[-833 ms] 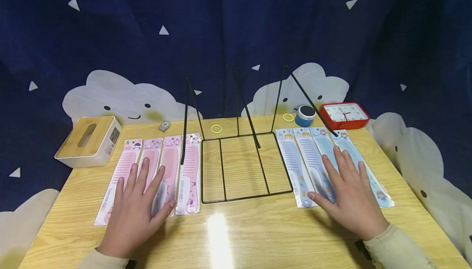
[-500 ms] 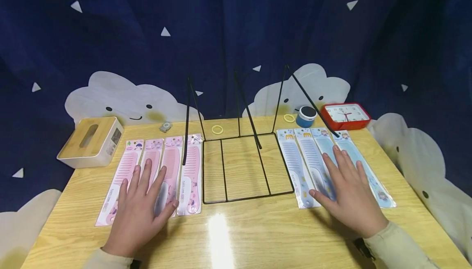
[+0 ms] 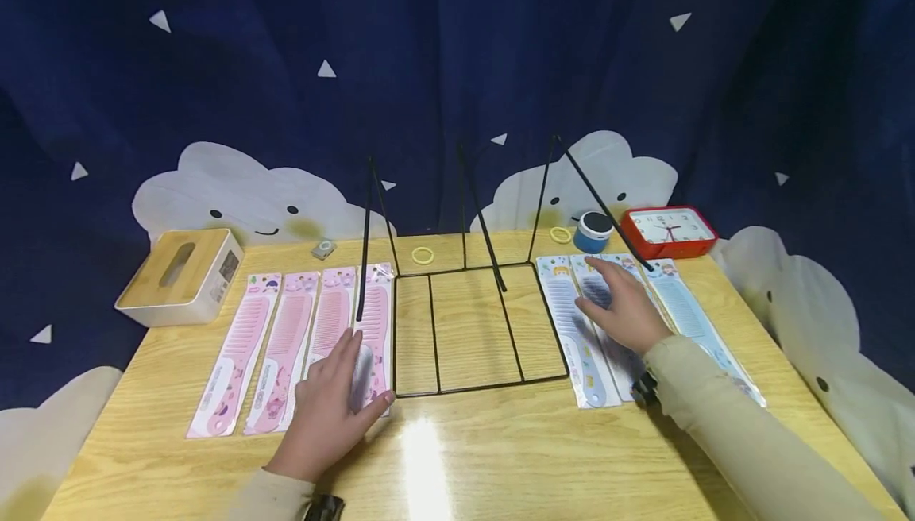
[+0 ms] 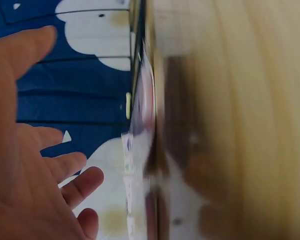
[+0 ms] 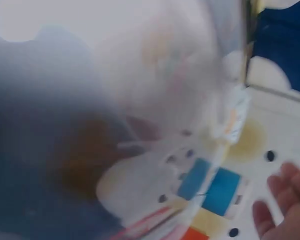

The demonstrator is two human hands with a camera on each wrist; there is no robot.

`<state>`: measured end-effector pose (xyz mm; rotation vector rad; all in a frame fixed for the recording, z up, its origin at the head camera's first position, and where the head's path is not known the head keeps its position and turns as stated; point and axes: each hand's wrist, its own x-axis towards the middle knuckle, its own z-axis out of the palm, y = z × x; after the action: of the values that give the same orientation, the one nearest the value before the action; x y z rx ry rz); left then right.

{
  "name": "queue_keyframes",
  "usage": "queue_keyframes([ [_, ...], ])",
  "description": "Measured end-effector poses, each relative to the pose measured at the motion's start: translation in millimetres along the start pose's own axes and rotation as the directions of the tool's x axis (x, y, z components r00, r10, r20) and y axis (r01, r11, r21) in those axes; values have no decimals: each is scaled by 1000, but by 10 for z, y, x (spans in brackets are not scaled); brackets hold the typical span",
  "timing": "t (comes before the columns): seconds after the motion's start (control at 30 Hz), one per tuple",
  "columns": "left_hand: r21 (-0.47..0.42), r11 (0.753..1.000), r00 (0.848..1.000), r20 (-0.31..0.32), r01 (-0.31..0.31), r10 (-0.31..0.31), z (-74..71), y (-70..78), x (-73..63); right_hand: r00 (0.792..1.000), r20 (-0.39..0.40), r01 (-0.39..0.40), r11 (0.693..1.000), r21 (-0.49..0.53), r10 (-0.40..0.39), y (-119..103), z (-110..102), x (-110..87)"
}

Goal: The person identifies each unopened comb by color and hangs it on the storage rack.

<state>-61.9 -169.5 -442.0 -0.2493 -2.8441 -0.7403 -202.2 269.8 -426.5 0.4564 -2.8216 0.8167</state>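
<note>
My left hand (image 3: 329, 398) hovers with fingers extended over the two rightmost packaged pink combs (image 3: 375, 306), holding nothing. In the left wrist view its fingers are spread apart, clear of the tabletop. My right hand (image 3: 629, 310) reaches over the packaged blue combs (image 3: 568, 302), its thumb apart from the loosely bent fingers and nothing between them. Both sets of combs lie flat in upright rows, the pink ones left and the blue ones right. Between them stands a black wire rack (image 3: 434, 330) with three long slanting prongs; its floor frame bears nothing.
A tissue box (image 3: 171, 275) with a wooden lid stands at the left, near a small grey clip-like device (image 3: 323, 248). Two yellow rings (image 3: 422, 255) lie behind the rack. A blue-and-white cylinder (image 3: 592, 233) and a red clock (image 3: 668, 233) sit back right. Rack prongs overhang both comb rows.
My left hand has moved right, from the middle pink combs toward the rack. My right hand has moved forward and left over the blue combs, its fingers turning inward.
</note>
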Motion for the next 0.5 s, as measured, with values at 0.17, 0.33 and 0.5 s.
queue_keyframes([
  [0.17,-38,999,1000,-5,15,-15,157,-10,86,991,118,-68,998,11,66,81,226,540],
  [0.33,-93,996,998,56,-8,14,310,6,243,960,188,-202,979,-40,206,224,250,774],
  [0.5,-43,999,992,127,-14,19,307,-2,282,945,223,-238,971,-36,240,226,270,898],
])
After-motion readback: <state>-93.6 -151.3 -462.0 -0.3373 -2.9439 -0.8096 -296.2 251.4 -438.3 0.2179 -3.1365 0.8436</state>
